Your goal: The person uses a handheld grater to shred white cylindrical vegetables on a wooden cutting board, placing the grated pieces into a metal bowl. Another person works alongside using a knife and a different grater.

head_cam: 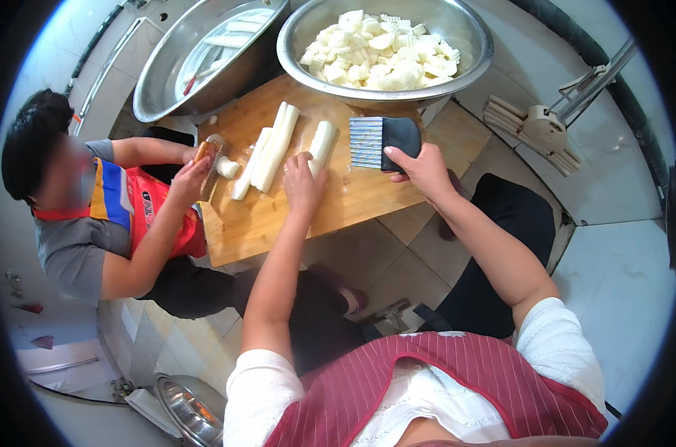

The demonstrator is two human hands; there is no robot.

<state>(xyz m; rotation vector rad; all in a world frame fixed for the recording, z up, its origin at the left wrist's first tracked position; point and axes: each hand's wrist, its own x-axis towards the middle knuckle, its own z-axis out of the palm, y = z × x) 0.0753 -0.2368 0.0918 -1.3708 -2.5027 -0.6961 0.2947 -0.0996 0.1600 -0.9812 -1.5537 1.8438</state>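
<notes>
My right hand (424, 170) grips the black handle of a crinkle cutter (367, 142), its ridged metal blade facing left above the wooden cutting board (366, 195). On the board my left hand (304, 184) holds the near end of a peeled white root vegetable (323, 139), probably yam. The blade is apart from this piece, off to its right. To the left of my left hand lie several longer peeled roots (276, 148) side by side, slanting away from me.
Beyond the board stand a steel bowl (285, 56) heaped with cut white pieces (377, 53) and a steel basin (148, 95) holding peeled roots in water. At left, a co-worker (142, 207) holds another wavy cutter (210, 176) against a short white piece (227, 167). A mop (544, 123) leans at right.
</notes>
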